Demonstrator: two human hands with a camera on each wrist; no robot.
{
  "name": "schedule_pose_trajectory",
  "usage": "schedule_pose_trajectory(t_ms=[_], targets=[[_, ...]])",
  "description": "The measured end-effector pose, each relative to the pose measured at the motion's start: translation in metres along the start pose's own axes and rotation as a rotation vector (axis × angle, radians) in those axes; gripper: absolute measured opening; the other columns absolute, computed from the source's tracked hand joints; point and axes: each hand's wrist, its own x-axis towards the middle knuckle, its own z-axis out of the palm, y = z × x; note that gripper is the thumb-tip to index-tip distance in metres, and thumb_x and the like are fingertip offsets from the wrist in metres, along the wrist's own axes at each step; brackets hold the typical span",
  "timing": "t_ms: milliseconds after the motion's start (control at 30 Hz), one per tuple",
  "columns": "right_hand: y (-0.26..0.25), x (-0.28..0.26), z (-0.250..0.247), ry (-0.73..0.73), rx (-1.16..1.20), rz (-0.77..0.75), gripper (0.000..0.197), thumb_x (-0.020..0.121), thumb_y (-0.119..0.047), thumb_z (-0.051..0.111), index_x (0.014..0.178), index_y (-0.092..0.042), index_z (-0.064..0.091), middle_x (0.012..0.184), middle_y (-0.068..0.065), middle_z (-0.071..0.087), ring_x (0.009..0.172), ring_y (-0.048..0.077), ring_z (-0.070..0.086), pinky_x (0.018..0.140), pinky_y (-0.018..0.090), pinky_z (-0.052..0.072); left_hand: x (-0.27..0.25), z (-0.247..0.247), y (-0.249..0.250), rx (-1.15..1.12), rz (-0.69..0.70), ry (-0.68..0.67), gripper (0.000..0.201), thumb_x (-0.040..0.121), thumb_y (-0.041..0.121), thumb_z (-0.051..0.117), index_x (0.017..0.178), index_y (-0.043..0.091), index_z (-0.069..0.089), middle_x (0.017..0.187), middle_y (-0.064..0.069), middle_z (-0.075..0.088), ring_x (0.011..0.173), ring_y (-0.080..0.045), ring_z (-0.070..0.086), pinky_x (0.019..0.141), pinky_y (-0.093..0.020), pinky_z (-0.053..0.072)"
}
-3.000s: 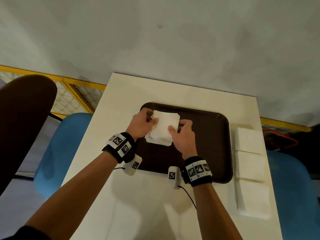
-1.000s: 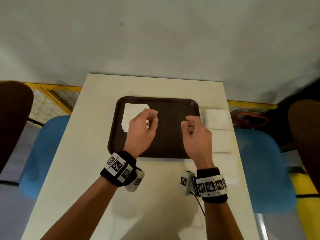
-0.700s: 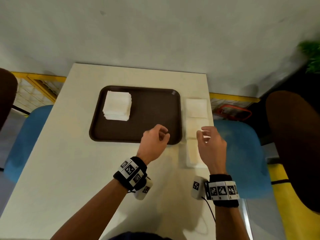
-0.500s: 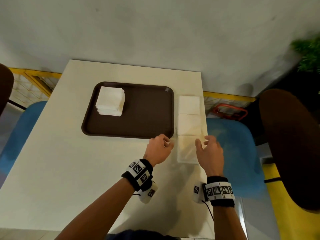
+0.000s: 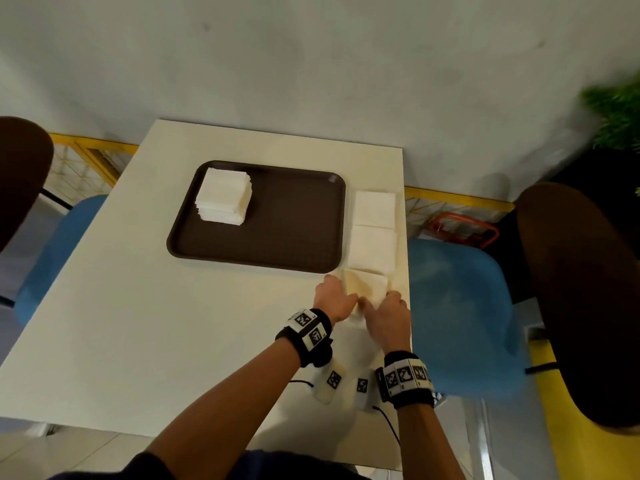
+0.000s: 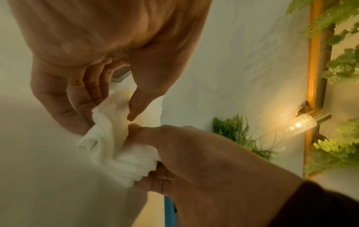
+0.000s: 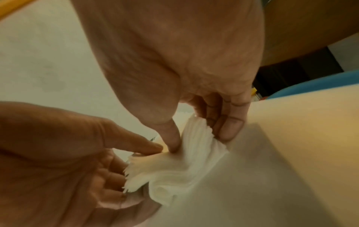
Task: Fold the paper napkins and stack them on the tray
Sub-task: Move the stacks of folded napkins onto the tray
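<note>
A stack of folded white napkins (image 5: pixel 224 197) sits in the far left corner of the brown tray (image 5: pixel 294 233). Right of the tray, two flat napkins (image 5: pixel 375 208) (image 5: pixel 372 249) lie in a row on the table. The nearest napkin (image 5: pixel 367 287) is crumpled upward at its near edge. My left hand (image 5: pixel 341 296) pinches its left side between thumb and fingers, and my right hand (image 5: pixel 381 299) pinches its right side. In the left wrist view the napkin (image 6: pixel 116 138) bunches between both hands. The right wrist view has my thumb (image 7: pixel 172 138) pressing into the napkin (image 7: pixel 184 153).
The white table (image 5: pixel 138 306) ends just right of the napkin row. Blue chairs (image 5: pixel 460 313) stand at both sides, with dark brown chair backs (image 5: pixel 581 289) beyond. A yellow rail (image 5: pixel 457 199) and a green plant (image 5: pixel 616 112) are at the far right.
Both hands left the stack on the tray and moved right to the nearest loose napkin. They now pinch it and its near edge has lifted off the table.
</note>
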Motion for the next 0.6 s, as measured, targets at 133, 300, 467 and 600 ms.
schedule_pose_trajectory(t_ms=[133,300,467,600], targets=[[0.002,-0.004,0.003,-0.071,-0.013,-0.055,0.061,0.102,-0.055,0.066,0.126,0.0,0.055,0.13,0.021,0.058,0.12,0.043,0.053,0.101,0.049,0.041,-0.002,-0.01,-0.005,-0.082,-0.005,-0.073,0.043,0.077,0.03,0.078,0.113,0.009,0.07,0.111,-0.01,0.073,0.102,-0.028,0.071,0.086,-0.044,0.065],[-0.001,-0.013,-0.006,-0.13,0.222,-0.107,0.048,0.1,-0.054,0.07,0.122,-0.015,0.052,0.117,0.003,0.062,0.104,0.024,0.062,0.085,0.04,0.055,-0.021,-0.03,-0.007,-0.211,0.117,-0.175,0.056,0.074,0.048,0.076,0.123,0.02,0.069,0.115,-0.004,0.074,0.106,-0.021,0.073,0.091,-0.045,0.064],[-0.016,-0.026,-0.014,-0.211,0.47,-0.058,0.04,0.106,-0.043,0.065,0.131,-0.023,0.04,0.117,-0.006,0.063,0.101,0.011,0.065,0.082,0.032,0.059,-0.033,-0.058,-0.012,-0.364,0.203,-0.207,0.044,0.102,0.028,0.071,0.138,0.019,0.047,0.129,-0.001,0.065,0.116,-0.016,0.066,0.095,-0.036,0.061],[-0.043,-0.035,-0.009,-0.295,0.646,-0.033,0.038,0.112,-0.039,0.055,0.146,-0.031,0.041,0.126,-0.012,0.063,0.112,0.011,0.064,0.09,0.032,0.057,-0.034,-0.083,-0.019,-0.447,0.223,-0.205,0.044,0.109,0.029,0.06,0.139,0.014,0.032,0.136,-0.008,0.057,0.122,-0.021,0.064,0.092,-0.037,0.063]])
